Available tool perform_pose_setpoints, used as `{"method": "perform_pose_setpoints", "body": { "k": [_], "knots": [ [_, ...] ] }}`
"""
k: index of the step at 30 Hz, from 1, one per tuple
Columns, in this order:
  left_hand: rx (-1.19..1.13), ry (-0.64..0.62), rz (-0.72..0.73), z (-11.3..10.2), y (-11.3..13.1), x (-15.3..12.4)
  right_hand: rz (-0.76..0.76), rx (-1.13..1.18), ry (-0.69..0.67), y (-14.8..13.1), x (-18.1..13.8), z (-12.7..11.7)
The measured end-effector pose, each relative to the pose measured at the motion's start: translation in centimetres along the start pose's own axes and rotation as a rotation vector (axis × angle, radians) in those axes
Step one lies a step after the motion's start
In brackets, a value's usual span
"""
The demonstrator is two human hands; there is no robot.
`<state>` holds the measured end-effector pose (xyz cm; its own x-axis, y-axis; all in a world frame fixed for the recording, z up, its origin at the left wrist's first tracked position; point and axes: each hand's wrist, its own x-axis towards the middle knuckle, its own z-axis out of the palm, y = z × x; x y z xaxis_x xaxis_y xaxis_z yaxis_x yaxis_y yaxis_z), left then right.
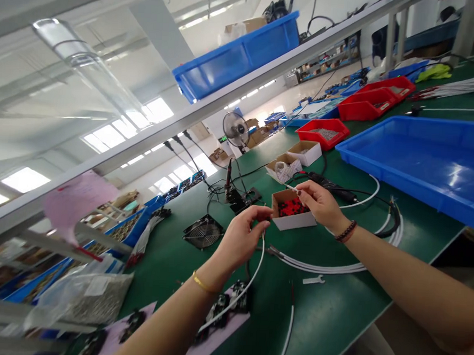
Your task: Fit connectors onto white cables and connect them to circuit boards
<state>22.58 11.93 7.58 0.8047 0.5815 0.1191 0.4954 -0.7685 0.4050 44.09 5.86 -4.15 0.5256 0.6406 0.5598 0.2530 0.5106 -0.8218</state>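
My left hand (pixel 243 234) pinches a white cable (pixel 243 290) that curves down toward me over the green table (pixel 325 311). My right hand (pixel 319 203) hovers over a small cardboard box of red parts (pixel 292 210), fingers pinched on a thin white wire end (pixel 289 187). The two hands are close together, either side of the box. A beaded bracelet is on my right wrist, a gold bangle on my left.
A large blue tray (pixel 422 162) lies to the right, red bins (pixel 323 132) and small boxes (pixel 305 151) behind. A coil of white cables (pixel 336 266), a black fan (pixel 202 232), a soldering stand (pixel 239 196), a small wrench (pixel 313 280) and a bag of parts (pixel 93 297) lie around. A shelf rail crosses overhead.
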Motion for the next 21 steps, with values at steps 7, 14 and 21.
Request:
{"method": "perform_pose_setpoints", "body": {
  "k": [7,14,21],
  "knots": [
    [-0.669,0.262,-0.095,1.4,0.1,-14.6,0.093,-0.082,-0.289,-8.1,-7.3,-0.9],
    [-0.838,0.363,-0.073,6.0,0.8,-19.2,0.187,-0.066,-0.409,-13.8,-15.8,-1.9],
    [-1.141,0.319,-0.113,7.9,1.2,-19.5,0.298,-0.054,-0.421,-14.8,-17.4,-1.4]
  ]
}}
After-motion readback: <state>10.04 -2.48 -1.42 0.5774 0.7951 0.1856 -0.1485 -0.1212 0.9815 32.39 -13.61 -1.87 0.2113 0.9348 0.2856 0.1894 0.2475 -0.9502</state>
